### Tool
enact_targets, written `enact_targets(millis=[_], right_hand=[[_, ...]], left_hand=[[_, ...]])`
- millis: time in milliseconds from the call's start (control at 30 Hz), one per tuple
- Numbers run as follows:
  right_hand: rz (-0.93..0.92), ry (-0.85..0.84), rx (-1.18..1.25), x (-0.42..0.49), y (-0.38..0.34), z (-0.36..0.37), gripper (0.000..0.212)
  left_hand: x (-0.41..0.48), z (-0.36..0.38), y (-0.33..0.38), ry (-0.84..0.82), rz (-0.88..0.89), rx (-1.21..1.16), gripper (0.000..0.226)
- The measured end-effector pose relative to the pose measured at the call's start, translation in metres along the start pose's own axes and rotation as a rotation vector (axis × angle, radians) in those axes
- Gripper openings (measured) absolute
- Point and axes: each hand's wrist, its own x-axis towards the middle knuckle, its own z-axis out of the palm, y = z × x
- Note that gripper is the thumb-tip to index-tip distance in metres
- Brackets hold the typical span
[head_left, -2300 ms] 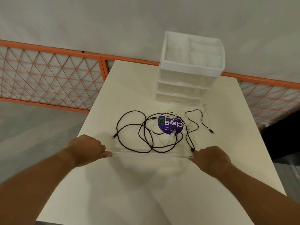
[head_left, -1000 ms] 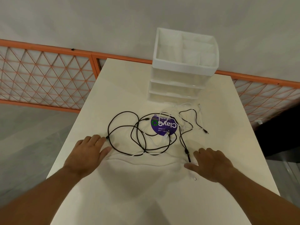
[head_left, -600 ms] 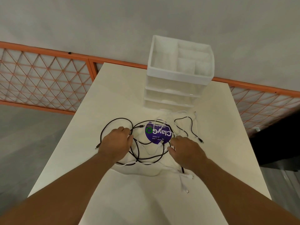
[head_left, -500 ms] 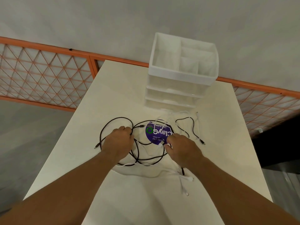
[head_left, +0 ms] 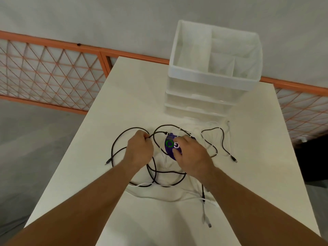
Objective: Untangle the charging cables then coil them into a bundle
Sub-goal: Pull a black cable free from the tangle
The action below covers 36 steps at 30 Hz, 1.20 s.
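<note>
Black charging cables (head_left: 156,174) lie in tangled loops on the white table (head_left: 134,96), mixed with white cables (head_left: 205,206) that are hard to see against the top. My left hand (head_left: 140,150) has its fingers curled round a black cable at the top of the left loop. My right hand (head_left: 191,153) lies over a purple round label (head_left: 169,145) in the tangle, fingers bent down onto the cables; what they hold is hidden. A black plug end (head_left: 234,159) lies free at the right.
A white plastic drawer organiser (head_left: 213,80) stands at the back of the table, just behind the cables. An orange mesh railing (head_left: 53,75) runs behind the table on both sides. The table's left edge drops off to grey floor.
Both hands moved from the table's near side forward onto the tangle. The left hand closed on a black cable. The right hand slid further over the purple label.
</note>
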Motion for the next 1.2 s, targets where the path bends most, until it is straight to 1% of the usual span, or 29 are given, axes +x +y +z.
enact_targets(millis=[67,167,233,300,400,467,533,633,700,733,767,833,867,900,967,1033,1100,1167,1200], right_hand=[[0.004,0.067,0.062,0.004,-0.003,-0.004,0.039],[0.065,0.118,0.142,0.012,-0.006,-0.017,0.04],[0.118,0.076,0.148,0.014,-0.005,-0.025,0.039],[0.136,0.033,0.181,0.011,-0.003,-0.031,0.04],[0.154,0.004,0.367,0.006,-0.008,-0.034,0.045],[0.158,0.015,0.442,0.006,-0.015,-0.034,0.046],[0.142,0.033,0.453,0.006,-0.021,-0.037,0.04],[0.163,0.068,0.564,0.004,-0.024,-0.048,0.016],[0.163,0.089,0.593,0.003,-0.025,-0.06,0.013],[0.159,0.134,0.605,0.003,-0.027,-0.066,0.012],[0.156,0.221,0.623,0.003,-0.028,-0.073,0.011],[0.154,0.458,0.667,0.003,-0.031,-0.092,0.009],[0.139,0.552,0.679,0.004,-0.033,-0.103,0.014],[0.11,0.604,0.679,0.003,-0.036,-0.116,0.018],[0.04,0.607,0.638,0.002,-0.041,-0.143,0.027],[-0.022,0.555,0.594,-0.002,-0.046,-0.168,0.038],[-0.062,0.485,0.587,-0.008,-0.049,-0.19,0.048],[-0.091,0.433,0.554,-0.013,-0.051,-0.206,0.053],[-0.095,0.417,0.532,-0.016,-0.052,-0.213,0.054]], left_hand=[[0.0,-0.003,0.017,-0.025,0.041,-0.134,0.014],[-0.001,-0.01,0.04,-0.016,0.155,-0.113,0.014],[-0.001,-0.014,0.048,0.019,0.164,-0.106,0.015],[-0.002,-0.015,0.05,0.035,0.129,-0.112,0.017],[-0.007,-0.011,0.049,0.008,0.125,-0.094,0.017],[-0.012,-0.007,0.051,-0.039,0.147,-0.109,0.017],[-0.016,-0.007,0.054,-0.07,0.169,-0.13,0.017],[-0.018,-0.016,0.063,-0.061,0.216,-0.127,0.017],[-0.019,-0.027,0.074,-0.039,0.29,-0.093,0.017],[-0.019,-0.033,0.081,-0.03,0.345,-0.071,0.017],[-0.02,-0.04,0.089,-0.018,0.408,-0.037,0.016],[-0.022,-0.054,0.108,0.014,0.541,0.072,0.015],[-0.024,-0.062,0.118,0.028,0.602,0.14,0.014],[-0.027,-0.069,0.13,0.044,0.657,0.206,0.012],[-0.035,-0.085,0.154,0.076,0.743,0.326,0.008],[-0.044,-0.101,0.177,0.093,0.821,0.45,0.009],[-0.051,-0.116,0.199,0.126,0.884,0.668,0.013],[-0.057,-0.128,0.217,0.222,0.94,0.946,0.018],[-0.061,-0.133,0.225,0.27,0.965,1.042,0.02]])
